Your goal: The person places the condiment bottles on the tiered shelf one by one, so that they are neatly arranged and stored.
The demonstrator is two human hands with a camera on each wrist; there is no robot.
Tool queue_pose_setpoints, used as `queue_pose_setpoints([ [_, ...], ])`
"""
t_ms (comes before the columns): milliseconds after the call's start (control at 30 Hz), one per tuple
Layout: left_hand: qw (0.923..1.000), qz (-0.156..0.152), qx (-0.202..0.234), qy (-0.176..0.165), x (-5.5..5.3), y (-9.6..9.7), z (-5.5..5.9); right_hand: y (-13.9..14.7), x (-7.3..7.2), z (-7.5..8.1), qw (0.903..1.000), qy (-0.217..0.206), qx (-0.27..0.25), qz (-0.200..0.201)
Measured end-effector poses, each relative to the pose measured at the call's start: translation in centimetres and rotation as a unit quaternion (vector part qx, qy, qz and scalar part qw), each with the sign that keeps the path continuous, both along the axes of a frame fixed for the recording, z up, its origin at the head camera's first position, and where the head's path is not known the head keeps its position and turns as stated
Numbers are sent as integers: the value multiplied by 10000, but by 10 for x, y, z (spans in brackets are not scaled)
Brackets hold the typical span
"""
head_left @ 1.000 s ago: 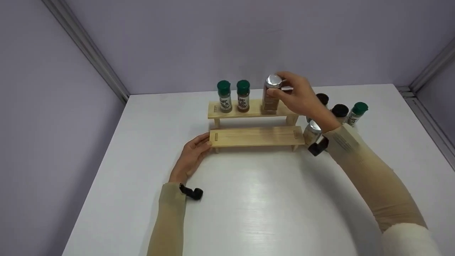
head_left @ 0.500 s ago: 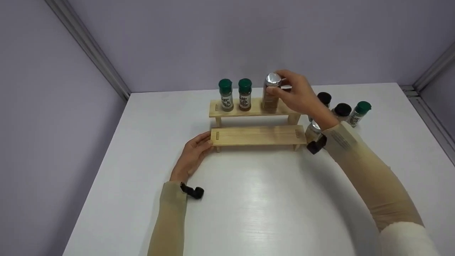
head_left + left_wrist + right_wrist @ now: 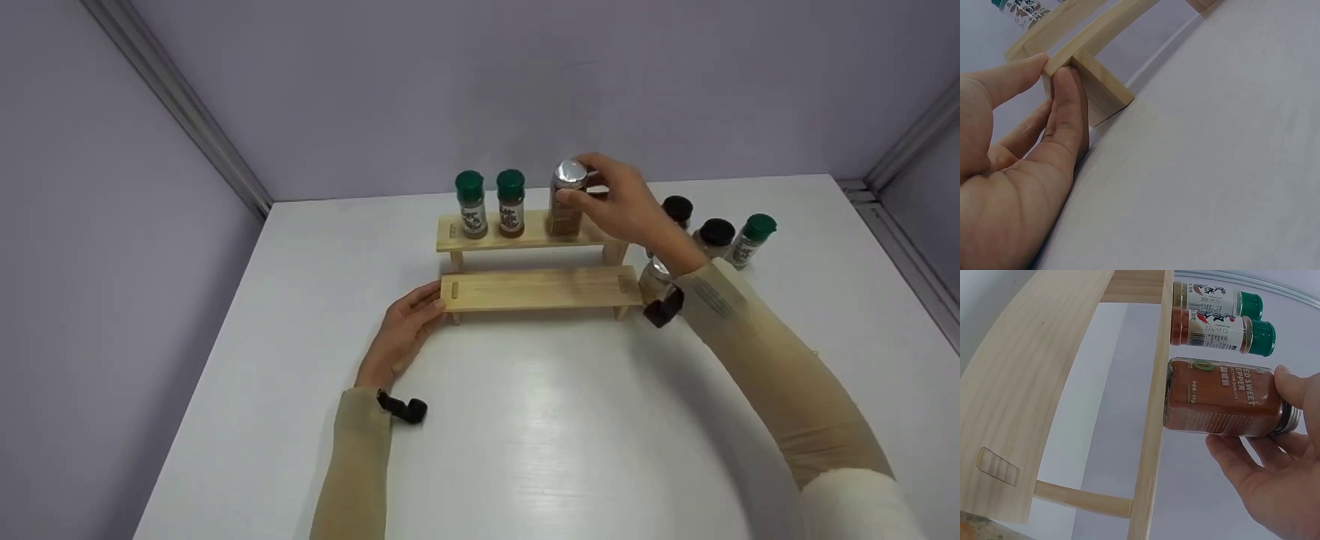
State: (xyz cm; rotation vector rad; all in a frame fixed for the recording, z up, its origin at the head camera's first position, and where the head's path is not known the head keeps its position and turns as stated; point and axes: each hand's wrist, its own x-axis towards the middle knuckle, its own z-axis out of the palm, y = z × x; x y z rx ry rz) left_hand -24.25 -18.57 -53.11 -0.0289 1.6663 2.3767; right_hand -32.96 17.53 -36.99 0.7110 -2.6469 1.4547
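My right hand holds a square glass spice jar of red-brown powder, thumb and fingers about its upper part near the silver lid. The jar stands upright, its base at the upper step of a two-tier wooden rack. To its left on that step are two green-capped spice bottles. At the left end of the lower step, my left hand pinches the board, thumb on the edge and fingers under it, against the leg.
Right of the rack, partly behind my right forearm, stand a silver-lidded jar, two black-capped jars and a green-capped bottle. A wall rises behind the white table.
The jar in my right hand has shifted slightly left and back on the upper step, closer to the green-capped bottles. My left hand keeps its hold on the lower step.
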Motion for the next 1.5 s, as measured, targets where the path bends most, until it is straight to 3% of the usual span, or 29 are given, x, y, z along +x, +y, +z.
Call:
queue_pose_setpoints([
  [233, 10000, -11, 17, -37, -2, -2, -2, 3, 4, 7, 9999, -140, 82, -32],
  [500, 10000, 51, -44, -47, -4, -11, -3, 15, 17, 22, 9991, 162, 381, -51],
  [900, 9999, 103, -126, 6, -6, -15, -2, 48, 46, 29, 9976, 501, 454, -134],
  [1133, 9999, 73, -134, -21, -5, -16, 0, 79, 61, 24, 9943, 805, 519, -464],
  [1500, 9999, 56, -115, 92, -6, -16, -1, 121, 84, 7, 9919, 566, 517, -1008],
])
